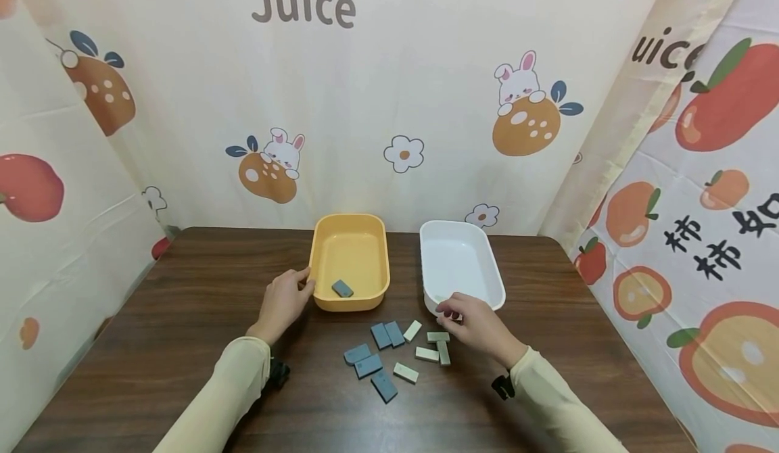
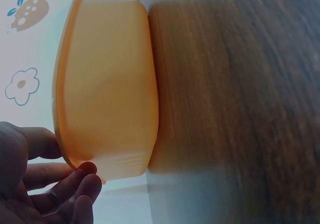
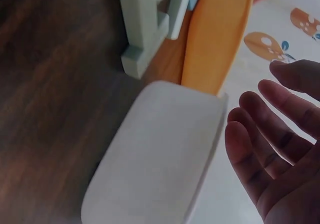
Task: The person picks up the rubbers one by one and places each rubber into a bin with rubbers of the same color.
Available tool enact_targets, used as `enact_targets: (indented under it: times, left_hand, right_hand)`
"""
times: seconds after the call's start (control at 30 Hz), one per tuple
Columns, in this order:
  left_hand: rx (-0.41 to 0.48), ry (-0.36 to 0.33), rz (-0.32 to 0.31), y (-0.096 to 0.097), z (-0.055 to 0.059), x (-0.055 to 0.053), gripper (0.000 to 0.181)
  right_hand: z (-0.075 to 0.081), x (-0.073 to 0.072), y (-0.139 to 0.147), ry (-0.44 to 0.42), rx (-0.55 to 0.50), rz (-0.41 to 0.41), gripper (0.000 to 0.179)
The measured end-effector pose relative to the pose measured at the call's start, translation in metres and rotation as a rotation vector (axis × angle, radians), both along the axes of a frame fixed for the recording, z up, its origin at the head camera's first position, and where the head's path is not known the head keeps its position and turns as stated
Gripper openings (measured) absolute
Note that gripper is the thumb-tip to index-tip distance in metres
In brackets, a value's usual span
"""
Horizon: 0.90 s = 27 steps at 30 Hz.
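Observation:
My left hand (image 1: 282, 304) pinches the rim of a yellow tray (image 1: 349, 253) at its near left side. In the left wrist view the thumb and fingertips meet at that tray's rim (image 2: 59, 109). One blue-grey block (image 1: 342, 289) lies inside it. Over the near edge of a white tray (image 1: 459, 257) hovers my right hand (image 1: 475, 321), fingers loosely bent and holding nothing visible in the right wrist view. Between the hands lie several blue-grey blocks (image 1: 368, 366) and several pale green blocks (image 1: 427, 354), some touching or overlapping.
Both trays stand near the far edge of a dark wooden table (image 1: 213, 284), a gap between them. A printed curtain (image 1: 365, 88) hangs right behind the table, with more printed cloth (image 1: 688, 223) along the right side.

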<state>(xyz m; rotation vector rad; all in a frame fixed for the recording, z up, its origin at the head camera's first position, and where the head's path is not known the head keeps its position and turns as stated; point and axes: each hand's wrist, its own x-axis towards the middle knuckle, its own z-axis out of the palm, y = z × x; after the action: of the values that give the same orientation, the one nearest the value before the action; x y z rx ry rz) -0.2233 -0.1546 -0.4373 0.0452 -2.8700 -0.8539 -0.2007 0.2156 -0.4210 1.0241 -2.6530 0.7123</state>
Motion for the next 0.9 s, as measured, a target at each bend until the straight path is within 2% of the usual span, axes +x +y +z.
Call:
enact_targets:
  times: [0.3,0.4,0.9]
  left_hand:
    - [-0.01,0.005,-0.005,0.0,0.0,0.001,0.041]
    - [-0.011,0.009,-0.004,0.0,-0.001,0.0,0.041]
    - [-0.003,0.0,0.001,0.0,0.0,0.001,0.041]
  right_hand:
    - [-0.008,0.009,-0.008,-0.088,0.196,0.026,0.013]
    - [-0.012,0.011,-0.01,-0.086,0.243,0.042,0.015]
    - [-0.032,0.009,-0.014,-0.06,0.324,-0.022,0.016]
